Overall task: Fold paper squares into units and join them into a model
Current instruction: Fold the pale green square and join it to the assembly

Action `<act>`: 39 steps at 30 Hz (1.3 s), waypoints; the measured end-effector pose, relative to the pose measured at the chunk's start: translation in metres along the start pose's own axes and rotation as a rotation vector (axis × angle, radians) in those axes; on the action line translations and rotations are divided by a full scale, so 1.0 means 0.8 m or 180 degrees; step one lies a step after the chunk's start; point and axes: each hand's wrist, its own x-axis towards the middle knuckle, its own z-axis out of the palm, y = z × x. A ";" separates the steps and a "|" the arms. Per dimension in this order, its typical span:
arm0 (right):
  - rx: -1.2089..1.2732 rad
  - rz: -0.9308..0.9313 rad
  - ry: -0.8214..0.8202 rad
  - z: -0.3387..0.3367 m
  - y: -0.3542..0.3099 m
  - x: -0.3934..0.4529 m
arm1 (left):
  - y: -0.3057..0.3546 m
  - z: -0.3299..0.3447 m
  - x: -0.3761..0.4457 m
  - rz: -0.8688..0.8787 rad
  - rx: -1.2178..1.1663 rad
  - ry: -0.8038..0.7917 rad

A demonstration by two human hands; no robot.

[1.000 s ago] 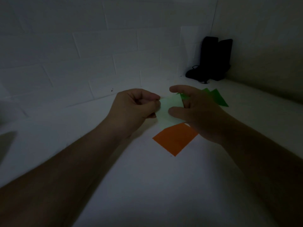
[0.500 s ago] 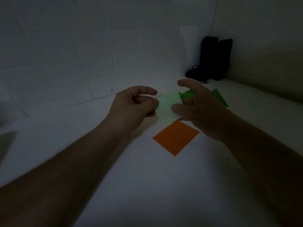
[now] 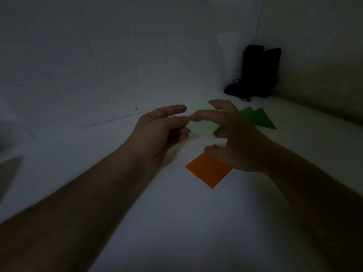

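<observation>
A pale green paper square (image 3: 201,125) is held above the white table between both hands. My left hand (image 3: 159,132) pinches its left edge between thumb and curled fingers. My right hand (image 3: 233,140) is blurred; its index finger lies across the sheet's upper part and its thumb sits at the lower corner, fingers arched around the paper. An orange paper square (image 3: 208,170) lies flat on the table just below the hands. Dark green folded pieces (image 3: 258,119) lie behind my right hand, partly hidden by it.
The scene is dim. A black object (image 3: 257,73) stands in the back right corner against the white block wall. The table (image 3: 176,222) stretches white toward me. A grey shape (image 3: 8,169) shows at the left edge.
Both hands have lifted slightly and the pale green sheet has turned more upright. My right hand's fingers have spread, with the index finger now reaching left across the paper.
</observation>
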 end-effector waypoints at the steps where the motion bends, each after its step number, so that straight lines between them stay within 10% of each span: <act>1: -0.0129 -0.0066 0.0189 0.000 0.002 0.002 | -0.001 0.000 0.000 -0.0014 0.0005 -0.0014; 10: 0.0584 0.0214 0.1086 -0.003 0.002 0.008 | -0.005 0.009 -0.005 -0.0411 -0.0239 -0.0411; 29: 0.1819 0.1256 0.1262 -0.001 -0.010 0.008 | -0.013 0.011 -0.014 0.0872 0.1468 -0.0207; 39: 0.1909 0.1307 0.1057 -0.005 -0.013 0.008 | -0.011 0.004 -0.003 0.0330 0.0862 -0.0083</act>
